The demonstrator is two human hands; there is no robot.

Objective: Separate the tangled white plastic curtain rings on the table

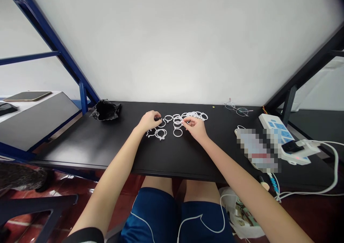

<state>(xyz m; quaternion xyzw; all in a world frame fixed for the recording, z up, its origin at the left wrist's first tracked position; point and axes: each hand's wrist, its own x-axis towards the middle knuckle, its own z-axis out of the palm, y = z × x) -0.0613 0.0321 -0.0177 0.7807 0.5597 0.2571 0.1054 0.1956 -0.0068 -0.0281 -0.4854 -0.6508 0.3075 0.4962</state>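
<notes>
Several white curtain rings with small knobs lie on the black desk [88, 142]. My left hand [149, 121] is curled at the left group, fingertips closed at a white curtain ring [162, 125] that is partly hidden behind them. Just below it lies a small cluster of rings [160, 133]. My right hand [195, 128] pinches the edge of another white curtain ring [177, 121] at the right group. Behind that hand, more rings overlap in a pile [199, 114], and a single ring [177, 132] lies in front.
A crumpled black plastic bag [106, 110] stands at the left. Glasses [239, 110] lie at the back right. A blurred phone [256, 150], a white power strip [279, 130] and white cables [335, 160] fill the right side. A wall rises behind the desk.
</notes>
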